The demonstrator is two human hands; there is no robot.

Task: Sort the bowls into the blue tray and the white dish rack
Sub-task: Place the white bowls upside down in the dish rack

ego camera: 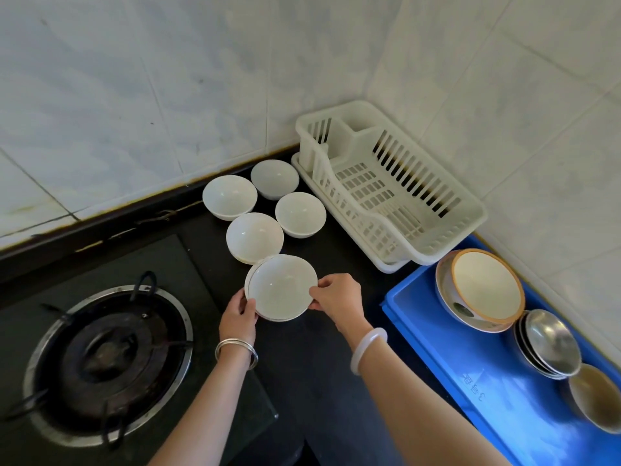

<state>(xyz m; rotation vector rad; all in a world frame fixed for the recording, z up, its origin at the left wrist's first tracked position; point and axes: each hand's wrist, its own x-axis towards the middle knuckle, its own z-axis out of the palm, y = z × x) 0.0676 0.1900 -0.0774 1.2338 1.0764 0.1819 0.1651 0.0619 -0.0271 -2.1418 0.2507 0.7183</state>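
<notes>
1. Two hands hold one load. The left hand [237, 317] pinches the near-left rim of the held bowls [282, 287], and the right hand [337, 299] pinches the right rim. The hands are apart, one on each side. It looks like a white bowl with at least one more nested beneath it. Whether it rests on the black tabletop [312, 381] or is just lifted cannot be told.
2. Risk: the grip is only at the rims with fingertips, so glazed nested bowls could likely slide against each other or slip if tilted on the way to the right.
3. Risk: the held bowls sit just beside the nearest of the four white bowls [254, 237] clustered behind them. A careless lift forward could knock that one into its neighbours.
4. Risk: the gas burner [107, 361] lies to the left. A swing that way could strike its metal supports.
5. The white dish rack [470, 210] stands in the corner against the tiled wall, and nothing is visible inside it.
6. The blue tray [437, 338] lies on the right, just beside the rack. Along its far edge it holds:
   - an orange-rimmed bowl [487, 287], nested in another and tilted;
   - a stack of steel bowls [551, 341];
   - a pale bowl [594, 396] at the frame's edge.
</notes>
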